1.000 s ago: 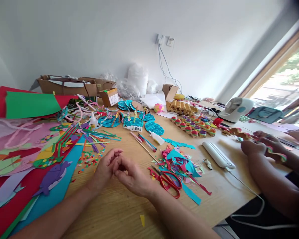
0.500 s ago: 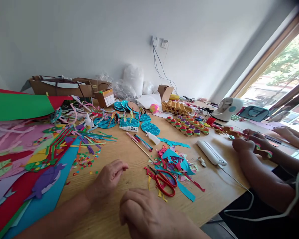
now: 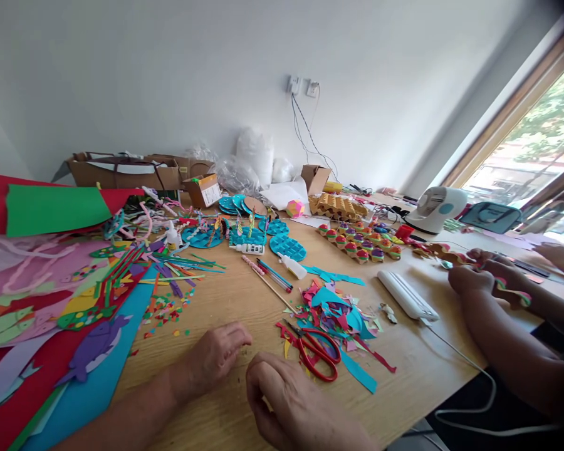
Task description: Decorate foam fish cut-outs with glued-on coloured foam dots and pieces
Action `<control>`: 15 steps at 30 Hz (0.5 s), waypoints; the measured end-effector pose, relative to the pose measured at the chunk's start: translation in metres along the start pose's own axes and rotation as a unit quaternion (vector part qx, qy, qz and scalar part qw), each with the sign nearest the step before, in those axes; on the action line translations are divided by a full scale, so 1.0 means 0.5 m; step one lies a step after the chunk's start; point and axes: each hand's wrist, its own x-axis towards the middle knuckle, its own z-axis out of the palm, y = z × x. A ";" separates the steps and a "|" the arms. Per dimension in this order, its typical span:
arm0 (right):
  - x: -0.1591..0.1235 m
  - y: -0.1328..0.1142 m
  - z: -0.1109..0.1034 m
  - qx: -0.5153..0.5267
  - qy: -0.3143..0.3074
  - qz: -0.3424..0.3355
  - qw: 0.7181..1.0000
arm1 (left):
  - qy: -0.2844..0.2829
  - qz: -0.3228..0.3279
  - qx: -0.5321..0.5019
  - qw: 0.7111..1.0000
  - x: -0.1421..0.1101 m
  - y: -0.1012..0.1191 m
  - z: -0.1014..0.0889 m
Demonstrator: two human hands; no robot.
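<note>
My left hand (image 3: 216, 356) rests low over the wooden table (image 3: 202, 407), its fingers curled in together and no object showing in them. Beside it, a little nearer to me, my right hand (image 3: 289, 398) is bent into a loose fist. Its fingertips point down and away, so anything in them is hidden. Just beyond the right hand lie scissors with red handles (image 3: 319, 357), partly over a heap of coloured paper scraps (image 3: 336, 307). A thin stick (image 3: 273, 288) and several pens (image 3: 275, 275) lie farther back, near a white glue bottle (image 3: 292, 267).
Coloured sheets with a purple paper whale (image 3: 96, 351) cover the left side. Blue egg-tray pieces (image 3: 287, 247) and painted egg-tray cups (image 3: 360, 241) stand behind. A white device (image 3: 407, 297) with a cable lies at right, near a co-worker's arms (image 3: 502, 326). Cardboard boxes (image 3: 122, 172) line the wall.
The view has shifted slightly, so the table's things sit a little lower and farther right. Both hands have moved slightly right in the picture and remain curled.
</note>
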 end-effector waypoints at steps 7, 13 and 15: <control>0.004 0.006 0.005 0.008 -0.005 0.003 1.000 | -0.016 0.004 0.003 1.000 -0.002 -0.002 0.006; 0.015 0.011 -0.001 -0.016 -0.026 0.005 1.000 | -0.007 0.016 0.014 1.000 0.001 0.001 0.009; 0.016 0.013 -0.005 -0.025 -0.031 0.004 0.999 | -0.009 0.013 0.015 1.000 0.002 0.004 0.005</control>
